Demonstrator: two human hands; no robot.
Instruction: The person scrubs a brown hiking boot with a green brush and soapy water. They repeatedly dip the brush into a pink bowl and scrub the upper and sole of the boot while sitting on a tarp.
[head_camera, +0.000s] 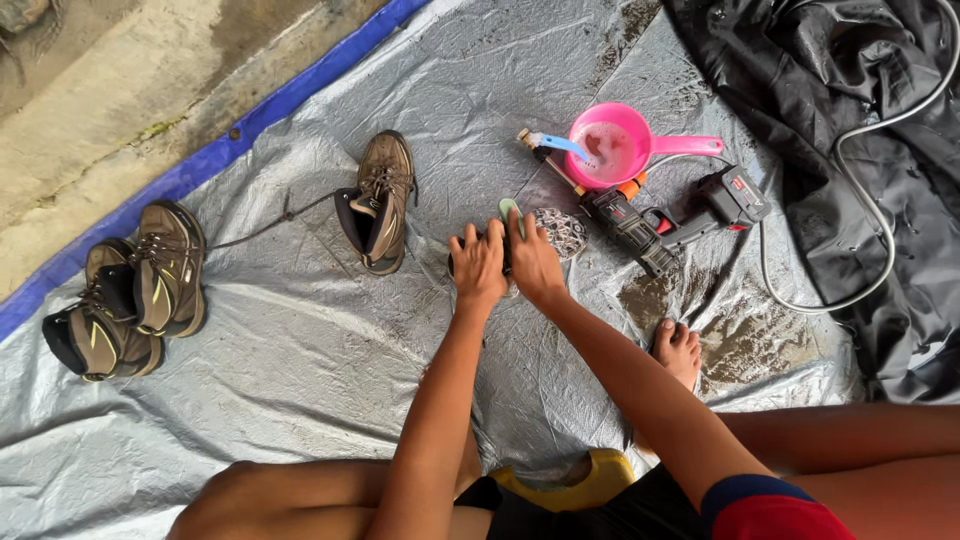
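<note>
Bare knees and thighs of the seated person fill the near edge, with a yellow plastic stool (590, 480) under them and one bare foot (678, 352) resting on the wide grey woven tarpaulin with a blue border (300, 370) that covers most of the ground. Far right, a crumpled black wet sheet (830, 90) lies over the tarp edge, a grey hose (880, 230) looping across it. Left side: a pair of brown lace-up hiking boots (125, 295) lying together near the blue border; a third brown hiking boot (380, 200) sits alone centre-far, lace trailing left. Right of centre-far, a black and red handheld power sprayer (680, 220) lies on the tarp, just beside a pink plastic scoop with handle (625, 148) holding soapy water, a blue-handled brush (560, 145) resting across its rim. Both arms reach out to centre. Left hand (478, 265) curled over a dark object, largely hidden, cannot tell what it is; right hand (533, 262) touching it from the right, fingers closed round a pale green brush handle (509, 208) sticking up far side. Hands pressed close side by side. Patterned grey cloth-like piece (562, 232) just right of the hands, on the tarp. Mud patches near the foot.
</note>
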